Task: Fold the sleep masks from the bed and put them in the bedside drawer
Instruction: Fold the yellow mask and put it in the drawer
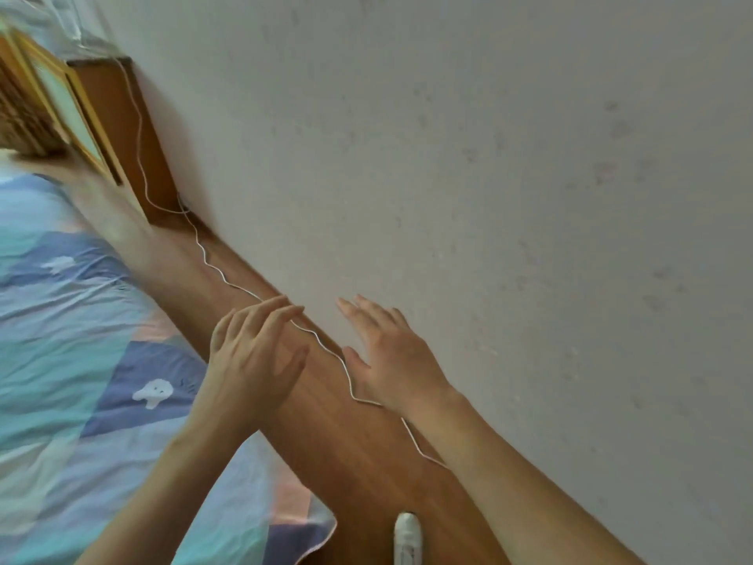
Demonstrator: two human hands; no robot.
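Note:
No sleep mask and no drawer show in this tilted head view. My left hand (254,356) hovers over the wooden headboard ledge (334,434), fingers spread and holding nothing. My right hand (391,356) is raised beside it, palm toward the grey wall (509,177), fingers apart and empty. The bed with its blue and teal patterned cover (73,360) fills the left side.
A thin white cable (212,267) snakes along the wooden ledge and passes between my hands. A white rounded object (407,536) lies on the ledge at the bottom. A brown wooden cabinet (122,128) and a framed panel (65,99) stand at the upper left.

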